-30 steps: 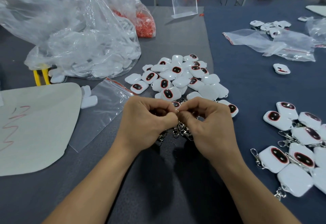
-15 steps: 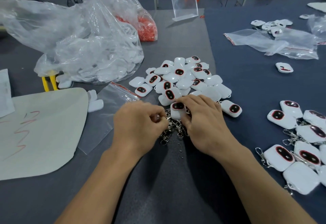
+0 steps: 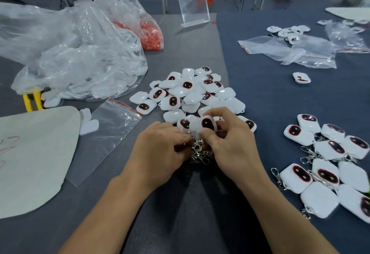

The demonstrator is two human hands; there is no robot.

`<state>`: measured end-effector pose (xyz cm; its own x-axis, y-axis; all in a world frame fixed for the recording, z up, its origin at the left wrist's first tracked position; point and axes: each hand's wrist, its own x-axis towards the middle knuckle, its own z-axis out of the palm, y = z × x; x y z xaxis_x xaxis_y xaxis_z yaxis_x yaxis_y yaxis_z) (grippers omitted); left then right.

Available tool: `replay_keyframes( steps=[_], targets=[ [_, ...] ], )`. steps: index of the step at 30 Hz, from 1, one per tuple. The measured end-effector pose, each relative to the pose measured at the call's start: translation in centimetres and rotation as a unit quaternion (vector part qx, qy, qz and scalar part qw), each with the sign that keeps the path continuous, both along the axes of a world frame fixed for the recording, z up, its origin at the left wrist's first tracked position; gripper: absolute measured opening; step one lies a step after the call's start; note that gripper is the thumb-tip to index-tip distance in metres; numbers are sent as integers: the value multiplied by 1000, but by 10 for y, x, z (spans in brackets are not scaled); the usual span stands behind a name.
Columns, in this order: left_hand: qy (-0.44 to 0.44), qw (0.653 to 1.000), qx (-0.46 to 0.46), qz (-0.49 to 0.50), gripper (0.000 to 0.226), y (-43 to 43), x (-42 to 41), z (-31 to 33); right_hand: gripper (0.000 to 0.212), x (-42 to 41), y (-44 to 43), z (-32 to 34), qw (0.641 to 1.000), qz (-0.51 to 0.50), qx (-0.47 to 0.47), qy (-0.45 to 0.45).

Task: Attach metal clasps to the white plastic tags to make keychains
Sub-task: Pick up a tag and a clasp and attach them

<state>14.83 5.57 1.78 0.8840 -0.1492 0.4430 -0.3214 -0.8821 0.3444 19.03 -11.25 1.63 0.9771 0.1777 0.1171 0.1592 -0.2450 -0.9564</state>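
A heap of white plastic tags (image 3: 192, 91) with dark red-rimmed ovals lies in the middle of the table. Just before it sits a small pile of metal clasps (image 3: 198, 151), between my hands. My right hand (image 3: 230, 143) pinches one white tag (image 3: 206, 124), lifted a little at the heap's near edge. My left hand (image 3: 160, 149) has its fingers curled and pinches a small metal clasp next to that tag; the clasp is mostly hidden. Finished tags with clasps (image 3: 330, 163) lie at the right.
A large clear bag of white parts (image 3: 76, 53) and a bag of orange pieces (image 3: 150, 33) fill the back left. A flat zip bag (image 3: 108, 131) and a beige sheet (image 3: 30, 157) lie left. More clear bags (image 3: 290, 51), loose tags and an acrylic stand (image 3: 192, 5) are behind.
Both hands moved forward from over the clasp pile to the heap's near edge. My right hand took a white tag and raised it; my left hand kept its pinch on a clasp.
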Motion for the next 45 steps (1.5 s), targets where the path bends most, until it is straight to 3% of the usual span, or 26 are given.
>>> replay_keyframes(
  steps=[4,15,22,29,38,45],
  targets=[
    [-5,1000,-21,12,6,3,-1,-2,24,2,2,-1,999,14,16,44],
    [44,997,-49,25,9,1,-6,-3,17,-2,-6,-1,996,31,-85,-1],
    [61,995,-73,26,6,2,-4,-3,16,-1,-4,-1,998,32,-39,35],
    [102,984,-125,71,15,5,0,-7,14,0,-3,-1,997,50,-58,26],
    [90,988,-106,60,12,6,0,-12,15,0,0,-4,997,25,-70,12],
    [116,982,-141,45,15,7,1,-8,20,0,1,1,995,37,-97,-8]
  ],
)
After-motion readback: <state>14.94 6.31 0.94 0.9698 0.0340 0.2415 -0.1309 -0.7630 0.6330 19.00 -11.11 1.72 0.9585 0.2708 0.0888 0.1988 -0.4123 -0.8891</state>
